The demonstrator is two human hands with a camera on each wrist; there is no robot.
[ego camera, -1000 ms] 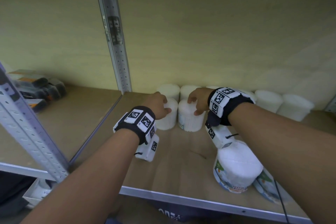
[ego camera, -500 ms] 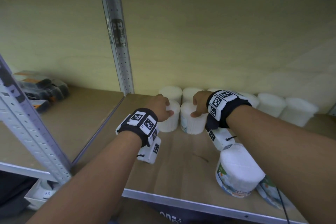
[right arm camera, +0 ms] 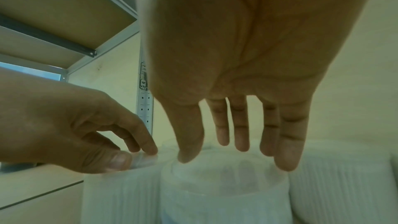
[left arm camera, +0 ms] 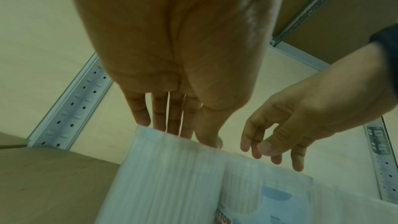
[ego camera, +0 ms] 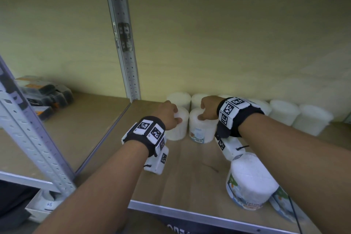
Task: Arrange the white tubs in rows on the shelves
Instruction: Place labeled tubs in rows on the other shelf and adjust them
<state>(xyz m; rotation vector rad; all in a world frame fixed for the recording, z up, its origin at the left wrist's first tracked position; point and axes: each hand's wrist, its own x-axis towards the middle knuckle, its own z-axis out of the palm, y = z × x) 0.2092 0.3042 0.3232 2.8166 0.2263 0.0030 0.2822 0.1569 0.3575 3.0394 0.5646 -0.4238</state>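
The left hand [ego camera: 168, 115] covers the near top of one white tub [ego camera: 177, 128], and its fingertips are out of sight in the head view. The right hand [ego camera: 209, 107] hides part of the back row of tubs [ego camera: 283, 112]. The label print on the second-row tub [ego camera: 201, 129] is too small to read. The front tub [ego camera: 250, 182] has blurred label text. A further tub [ego camera: 283, 203] is largely hidden by the right forearm. Both wrist views show the tub walls smeared.
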